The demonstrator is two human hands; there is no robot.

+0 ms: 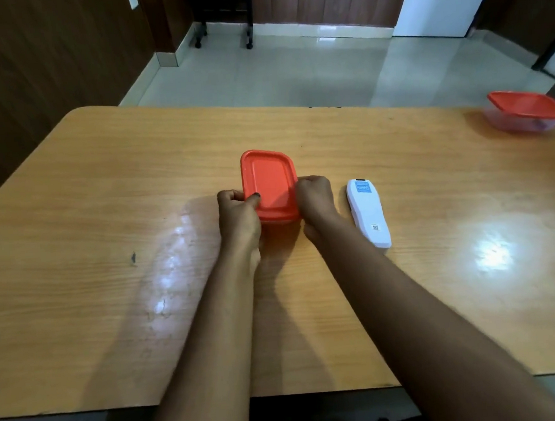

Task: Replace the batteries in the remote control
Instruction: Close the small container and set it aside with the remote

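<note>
Step in hand: opening the near red-lidded container point(269, 184), probably the store for batteries; its contents are hidden, so that is a guess.
Left hand point(238, 213): curled at the container's near left corner, thumb on top of the lid, fingers tucked under the rim; grip closed on the lid edge.
Right hand point(315, 197): fisted against the container's right side near the front corner; grip closed on the rim or wall, which of the two cannot be told.
Lid: appears seated all round, no lifted corner visible.
Remote control point(367, 211): white, lying back-up on the surface point(102, 191), just beside the right hand and not touched; battery cover seems to be in place.
Second container point(527, 111): clear tub with red lid, far right corner, well apart from the work.
Batteries: none in view.
Next move calls for: peeling one corner upward while the other hand pins the tub down, so it does not slide toward the remote.
Risk: a sudden release could scatter whatever is inside.
</note>
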